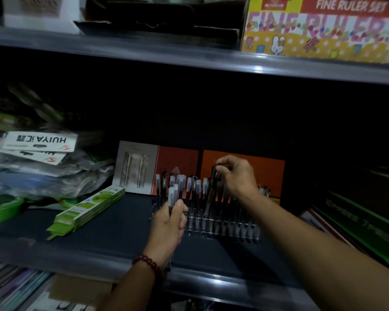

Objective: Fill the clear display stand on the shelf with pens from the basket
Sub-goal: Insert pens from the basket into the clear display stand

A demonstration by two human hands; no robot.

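Right hand (pixel 236 173) pinches the top of one dark pen (pixel 212 176), apparently steering it down into a slot of the clear display stand (pixel 222 230) on the shelf (pixel 126 223). Left hand (pixel 169 223) grips a small bundle of capped pens (pixel 173 194) upright just beside the stand, a ready supply. Many pens already stand in the stand's rows; dim light hides which slots are free. No basket is in view.
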